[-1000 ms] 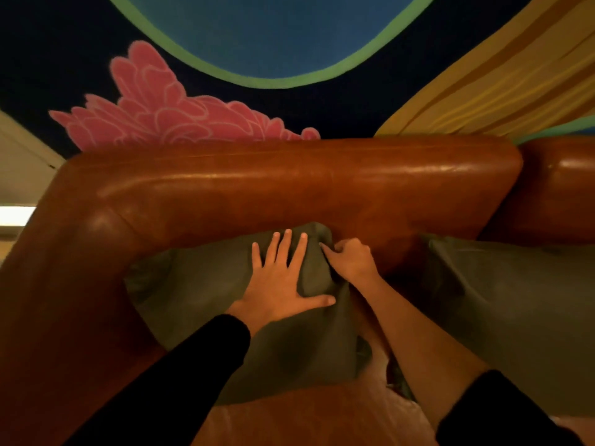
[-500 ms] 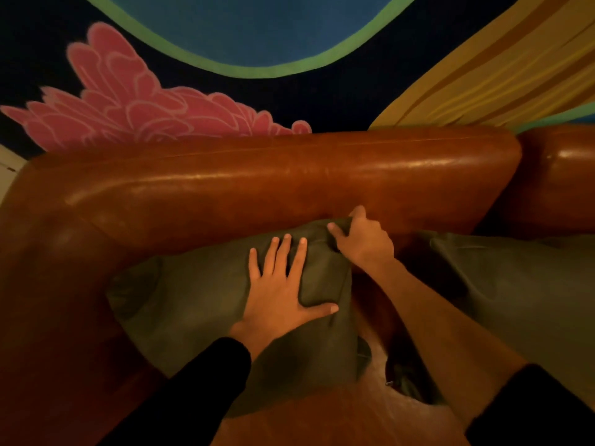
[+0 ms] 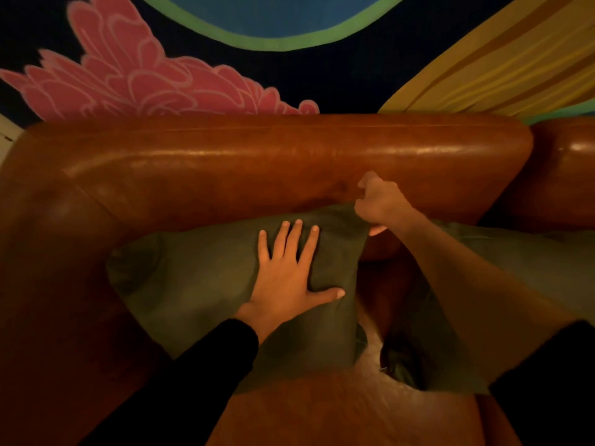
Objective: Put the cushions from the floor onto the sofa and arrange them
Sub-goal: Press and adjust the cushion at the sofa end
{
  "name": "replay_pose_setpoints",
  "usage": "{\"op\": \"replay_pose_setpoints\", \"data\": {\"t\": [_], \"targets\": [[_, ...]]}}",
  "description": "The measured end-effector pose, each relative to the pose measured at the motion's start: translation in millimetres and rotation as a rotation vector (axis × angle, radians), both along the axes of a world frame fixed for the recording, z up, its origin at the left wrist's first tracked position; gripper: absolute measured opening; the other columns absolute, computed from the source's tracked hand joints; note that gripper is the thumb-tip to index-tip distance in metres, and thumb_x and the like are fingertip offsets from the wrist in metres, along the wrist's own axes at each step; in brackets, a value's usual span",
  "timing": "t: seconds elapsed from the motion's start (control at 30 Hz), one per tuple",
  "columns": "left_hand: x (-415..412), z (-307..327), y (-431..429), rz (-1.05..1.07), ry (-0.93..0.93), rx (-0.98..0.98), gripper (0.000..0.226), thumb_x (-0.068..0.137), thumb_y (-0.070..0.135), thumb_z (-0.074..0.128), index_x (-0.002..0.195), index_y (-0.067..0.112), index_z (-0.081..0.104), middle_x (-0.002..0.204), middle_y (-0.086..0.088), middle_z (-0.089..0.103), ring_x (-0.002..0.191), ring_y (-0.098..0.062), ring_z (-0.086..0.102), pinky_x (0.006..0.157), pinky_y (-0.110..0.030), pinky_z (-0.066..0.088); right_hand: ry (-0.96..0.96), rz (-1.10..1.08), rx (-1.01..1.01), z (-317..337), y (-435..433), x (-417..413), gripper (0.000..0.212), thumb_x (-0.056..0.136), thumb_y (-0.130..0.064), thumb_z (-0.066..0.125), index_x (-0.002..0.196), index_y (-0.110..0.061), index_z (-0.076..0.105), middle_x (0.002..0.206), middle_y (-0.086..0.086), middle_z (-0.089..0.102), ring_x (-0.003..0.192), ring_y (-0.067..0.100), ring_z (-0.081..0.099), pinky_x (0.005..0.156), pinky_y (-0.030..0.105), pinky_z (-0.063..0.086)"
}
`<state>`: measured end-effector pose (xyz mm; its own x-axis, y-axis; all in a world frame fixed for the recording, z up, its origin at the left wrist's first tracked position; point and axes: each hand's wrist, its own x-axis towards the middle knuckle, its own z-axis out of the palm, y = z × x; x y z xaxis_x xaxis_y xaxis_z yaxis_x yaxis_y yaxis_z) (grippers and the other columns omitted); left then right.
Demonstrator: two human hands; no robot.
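Pinching upper right corner of green cushion (image 3: 199,278) with right hand (image 3: 381,204), curled tight round the fabric, up against sofa (image 3: 273,156) backrest. Pressing flat on same cushion with left hand (image 3: 283,278), spread wide, just down-left of that pinch. Propped in the sofa corner, on seat and backrest. Right of the pinch, partly under the right forearm: second green cushion (image 3: 541,259), apart from the first.

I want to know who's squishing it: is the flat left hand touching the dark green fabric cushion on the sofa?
Touching. The head view shows the left hand lying flat, fingers spread, on the dark green fabric cushion.
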<state>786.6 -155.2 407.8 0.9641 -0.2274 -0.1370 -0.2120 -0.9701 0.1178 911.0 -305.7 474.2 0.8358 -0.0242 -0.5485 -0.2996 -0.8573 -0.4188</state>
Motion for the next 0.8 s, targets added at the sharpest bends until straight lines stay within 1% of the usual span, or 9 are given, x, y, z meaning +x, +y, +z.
{"op": "replay_pose_setpoints", "data": {"t": [0.07, 0.2, 0.27, 0.3, 0.37, 0.43, 0.57, 0.7, 0.8], "targets": [[0, 1, 0, -0.006, 0.013, -0.009, 0.105, 0.07, 0.087, 0.024, 0.142, 0.011, 0.04, 0.14, -0.02, 0.048, 0.129, -0.039, 0.046, 0.099, -0.068, 0.03, -0.085, 0.123, -0.178, -3, 4, -6, 0.042, 0.093, -0.003, 0.045, 0.132, -0.013, 0.031, 0.116, 0.017, 0.053, 0.103, 0.035, 0.058, 0.083, 0.044, 0.054], [2, 5, 0, -0.065, 0.011, -0.03, 0.103, 0.077, 0.085, 0.011, 0.144, 0.012, 0.037, 0.144, -0.019, 0.044, 0.132, -0.037, 0.043, 0.102, -0.064, 0.028, -0.235, 0.275, -0.374, -20, -8, -22, 0.043, 0.094, 0.002, 0.036, 0.136, -0.007, 0.026, 0.111, 0.019, 0.059, 0.097, 0.037, 0.06, 0.072, 0.04, 0.046], [4, 9, -2, -0.1, 0.02, -0.065, 0.103, 0.075, 0.084, 0.008, 0.15, 0.016, 0.024, 0.152, -0.016, 0.031, 0.141, -0.034, 0.029, 0.11, -0.061, 0.017, -0.236, 0.253, -0.371, -22, -17, -25, 0.041, 0.096, 0.0, 0.033, 0.136, -0.008, 0.027, 0.112, 0.02, 0.057, 0.096, 0.038, 0.059, 0.071, 0.041, 0.045], [5, 10, -3, -0.087, 0.046, -0.083, 0.102, 0.074, 0.084, 0.007, 0.151, 0.018, 0.017, 0.155, -0.014, 0.026, 0.143, -0.032, 0.023, 0.112, -0.059, 0.012, -0.246, 0.232, -0.353, -22, -20, -27, 0.036, 0.098, -0.004, 0.031, 0.134, -0.008, 0.03, 0.113, 0.02, 0.056, 0.097, 0.038, 0.058, 0.069, 0.042, 0.043], [5, 11, -1, -0.062, 0.047, -0.115, 0.099, 0.077, 0.082, 0.006, 0.151, 0.017, 0.019, 0.153, -0.013, 0.031, 0.141, -0.031, 0.027, 0.11, -0.059, 0.017, -0.303, 0.225, -0.329, -20, -23, -31, 0.027, 0.104, -0.02, 0.025, 0.127, -0.01, 0.036, 0.119, 0.019, 0.051, 0.104, 0.038, 0.052, 0.068, 0.041, 0.037], [5, 12, 2, -0.065, 0.031, -0.109, 0.097, 0.08, 0.08, 0.006, 0.15, 0.016, 0.024, 0.15, -0.013, 0.037, 0.138, -0.032, 0.033, 0.108, -0.059, 0.022, -0.359, 0.248, -0.33, -19, -23, -33, 0.034, 0.104, -0.032, 0.021, 0.125, -0.012, 0.04, 0.125, 0.016, 0.047, 0.113, 0.038, 0.046, 0.071, 0.039, 0.033], [3, 16, 13, -0.057, 0.034, -0.119, 0.097, 0.075, 0.08, 0.004, 0.152, 0.021, 0.009, 0.157, -0.005, 0.02, 0.146, -0.024, 0.014, 0.115, -0.047, 0.008, -0.445, 0.289, -0.318, -18, -18, -40, 0.042, 0.102, -0.043, 0.024, 0.126, -0.016, 0.046, 0.126, 0.013, 0.047, 0.117, 0.034, 0.042, 0.082, 0.044, 0.041], [-16, 19, 34, 0.094, -0.037, -0.198, 0.093, 0.082, 0.077, 0.006, 0.149, 0.016, 0.028, 0.15, -0.009, 0.037, 0.141, -0.028, 0.029, 0.112, -0.048, 0.021, -0.658, 0.448, -0.238, -21, 1, -59, 0.039, 0.1, -0.04, 0.037, 0.122, -0.016, 0.058, 0.124, 0.011, 0.055, 0.123, 0.032, 0.043, 0.094, 0.048, 0.036], [-41, 18, 71, 0.297, -0.153, -0.199, 0.075, 0.089, 0.063, 0.028, 0.137, 0.008, 0.049, 0.135, -0.016, 0.053, 0.13, -0.036, 0.045, 0.102, -0.057, 0.033, -0.74, 0.579, -0.116, -22, 32, -74, 0.04, 0.095, -0.039, 0.041, 0.113, -0.013, 0.066, 0.117, 0.012, 0.062, 0.124, 0.032, 0.049, 0.098, 0.05, 0.035]]}}
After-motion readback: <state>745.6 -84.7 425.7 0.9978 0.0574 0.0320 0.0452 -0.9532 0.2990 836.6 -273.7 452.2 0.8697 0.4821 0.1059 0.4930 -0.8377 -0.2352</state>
